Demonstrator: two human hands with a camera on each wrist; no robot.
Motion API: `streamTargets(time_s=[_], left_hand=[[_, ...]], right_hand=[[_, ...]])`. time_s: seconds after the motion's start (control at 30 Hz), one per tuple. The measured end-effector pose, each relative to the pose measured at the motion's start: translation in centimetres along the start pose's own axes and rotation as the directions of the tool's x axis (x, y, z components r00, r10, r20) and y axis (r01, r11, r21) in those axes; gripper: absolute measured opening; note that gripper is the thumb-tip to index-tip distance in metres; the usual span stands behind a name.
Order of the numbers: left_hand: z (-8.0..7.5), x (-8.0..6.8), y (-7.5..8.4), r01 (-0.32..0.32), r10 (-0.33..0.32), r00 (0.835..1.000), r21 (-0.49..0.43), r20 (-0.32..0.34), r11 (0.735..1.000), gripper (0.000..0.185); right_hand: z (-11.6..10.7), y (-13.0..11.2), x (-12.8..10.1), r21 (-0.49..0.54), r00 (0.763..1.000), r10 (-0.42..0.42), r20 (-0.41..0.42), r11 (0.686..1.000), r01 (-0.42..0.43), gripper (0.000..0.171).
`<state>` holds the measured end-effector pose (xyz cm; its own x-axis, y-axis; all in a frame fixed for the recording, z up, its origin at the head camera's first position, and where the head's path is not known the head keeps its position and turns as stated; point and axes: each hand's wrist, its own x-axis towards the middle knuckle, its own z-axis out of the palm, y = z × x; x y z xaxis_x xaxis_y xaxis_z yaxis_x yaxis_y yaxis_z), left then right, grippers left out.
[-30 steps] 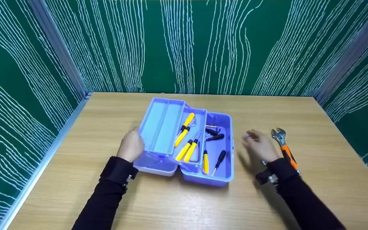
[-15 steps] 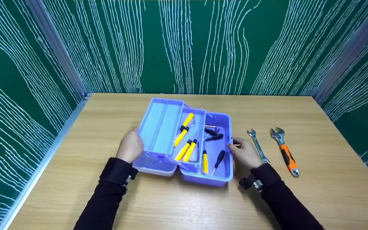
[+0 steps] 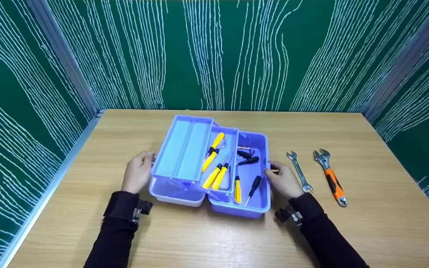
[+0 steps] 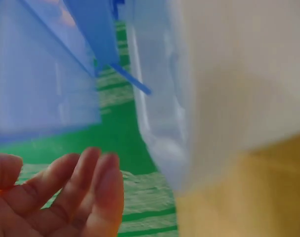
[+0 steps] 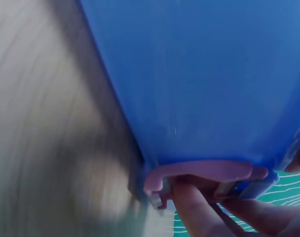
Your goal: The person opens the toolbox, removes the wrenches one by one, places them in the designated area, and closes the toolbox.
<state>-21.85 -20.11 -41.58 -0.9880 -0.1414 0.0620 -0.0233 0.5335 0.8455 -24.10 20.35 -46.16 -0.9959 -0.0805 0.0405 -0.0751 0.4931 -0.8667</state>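
A purple toolbox (image 3: 238, 213) stands unfolded on the table, its stepped trays (image 3: 196, 149) swung out to the left. Yellow-handled screwdrivers (image 3: 220, 178) lie in the middle tray, and black-handled screwdrivers (image 3: 256, 183) in the deep base. My left hand (image 3: 136, 172) is beside the toolbox's left side; in the left wrist view its relaxed fingers (image 4: 107, 182) are apart from the plastic. At the right wall, my right hand (image 3: 284, 180) grips the toolbox, with fingers (image 5: 192, 210) curled under a pink latch (image 5: 209, 170) and the thumb near the rim.
To the right of the right hand, an open-end wrench (image 3: 299, 171) and an orange-handled adjustable wrench (image 3: 331, 176) lie on the wooden table (image 3: 214, 242). Green panels with white wavy lines (image 3: 229, 56) enclose the back and sides.
My right hand has come left from beside the wrenches to the toolbox's right wall, uncovering the open-end wrench. My left hand has let go of the upper tray's side and drawn off left.
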Motion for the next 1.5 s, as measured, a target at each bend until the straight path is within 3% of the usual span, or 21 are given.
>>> streamTargets(time_s=[0.1,0.3,0.43,0.57,1.07,1.17,1.27,1.4,1.5], left_hand=[[0.1,0.0,-1.2,0.014,-0.015,1.000,0.056,0.016,0.998,0.041],[1.4,-0.6,-3.2,-0.018,-0.001,0.991,0.137,0.137,0.990,0.038],[2.2,-1.1,-3.7,-0.070,0.049,0.990,0.158,0.135,0.985,0.035],[2.5,-1.4,-3.8,-0.082,0.060,0.991,0.194,0.122,0.978,0.033],[1.9,-0.9,-3.5,-0.040,0.030,0.993,0.087,0.118,0.995,0.035],[1.6,-0.6,-3.3,0.018,-0.027,0.990,0.062,0.137,0.998,0.036],[1.3,-0.4,-3.1,0.149,-0.137,0.976,-0.064,0.167,0.987,0.038],[0.9,-0.3,-2.7,0.310,-0.250,0.939,-0.266,0.235,0.913,0.041],[0.8,-0.4,-2.0,0.325,-0.250,0.934,-0.312,0.257,0.893,0.046]], right_hand=[[-0.1,-0.1,0.0,-0.005,1.000,0.009,-0.002,1.000,-0.009,0.040],[-0.2,0.1,-0.1,0.012,1.000,0.016,-0.003,1.000,-0.016,0.040],[-0.2,0.2,-0.1,0.016,1.000,0.008,-0.006,1.000,-0.008,0.040],[-0.1,0.0,-0.1,0.022,1.000,0.008,-0.007,1.000,-0.008,0.040],[-0.1,-0.1,-0.3,0.028,1.000,0.001,-0.002,1.000,-0.001,0.041],[-0.1,0.0,-0.1,0.032,1.000,0.003,0.000,0.999,-0.003,0.041],[0.0,0.1,0.0,0.037,1.000,0.007,0.001,0.999,-0.007,0.042],[0.0,0.1,-0.1,0.034,1.000,0.010,0.003,0.999,-0.010,0.042],[0.0,0.1,-0.2,0.021,1.000,0.011,0.001,1.000,-0.011,0.042]])
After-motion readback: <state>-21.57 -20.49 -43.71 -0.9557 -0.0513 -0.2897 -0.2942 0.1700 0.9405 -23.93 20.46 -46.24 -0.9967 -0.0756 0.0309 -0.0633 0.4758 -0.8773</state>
